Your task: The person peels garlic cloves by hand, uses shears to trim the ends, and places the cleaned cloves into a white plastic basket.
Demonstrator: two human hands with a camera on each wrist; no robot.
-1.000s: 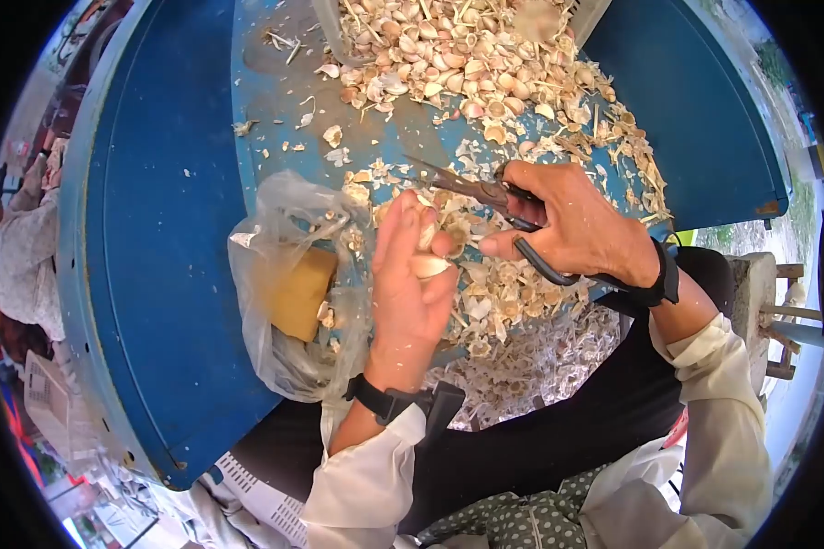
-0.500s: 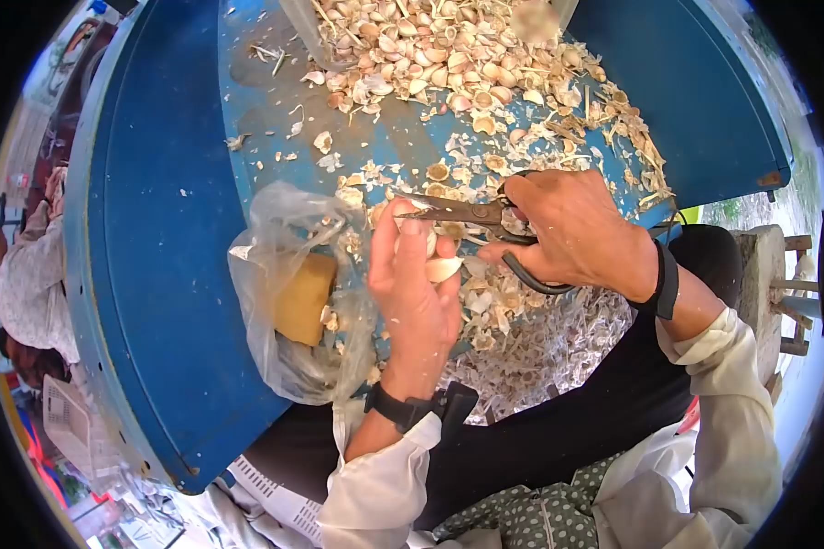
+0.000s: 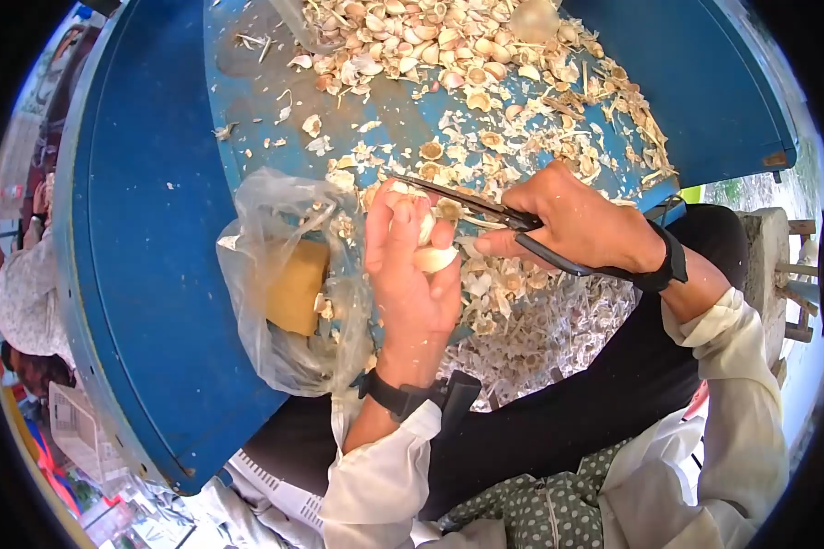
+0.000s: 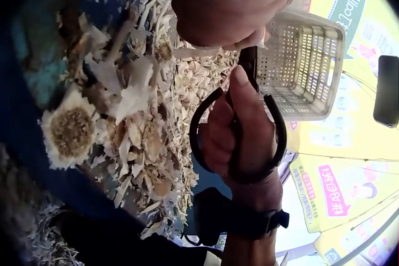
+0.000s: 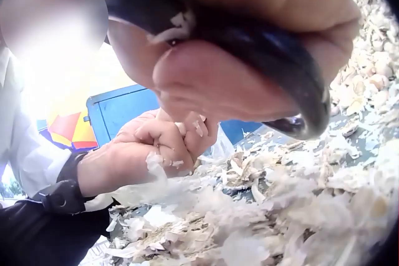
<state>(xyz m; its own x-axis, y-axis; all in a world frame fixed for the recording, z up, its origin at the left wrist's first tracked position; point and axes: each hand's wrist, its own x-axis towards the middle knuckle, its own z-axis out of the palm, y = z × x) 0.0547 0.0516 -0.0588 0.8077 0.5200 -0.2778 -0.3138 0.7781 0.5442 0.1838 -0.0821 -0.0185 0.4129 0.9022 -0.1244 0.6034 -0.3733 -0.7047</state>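
Observation:
My left hand (image 3: pixel 414 274) holds garlic cloves (image 3: pixel 436 260), pale and partly peeled, between its fingers and thumb. In my right hand (image 3: pixel 584 224) is a pair of scissors (image 3: pixel 458 198) with dark handles, its blades reaching left to the fingertips of the left hand. The right wrist view shows a black handle loop (image 5: pixel 293 72) around the right fingers. Seen from the left wrist, the right hand (image 4: pixel 246 125) grips both loops. Trimmed garlic root ends (image 4: pixel 73 127) and papery skins lie beneath the hands.
A heap of garlic cloves (image 3: pixel 430 46) covers the far part of the blue table (image 3: pixel 156 229). On the left sits a clear plastic bag (image 3: pixel 256 311) with a yellow-brown block (image 3: pixel 298 288). A white basket (image 4: pixel 305 60) stands beyond the heap. More skins (image 3: pixel 558 339) lie below the table edge.
The scissors first came left and down onto the left fingertips; now their blades lie at a steeper slant there. The left hand keeps its cloves throughout.

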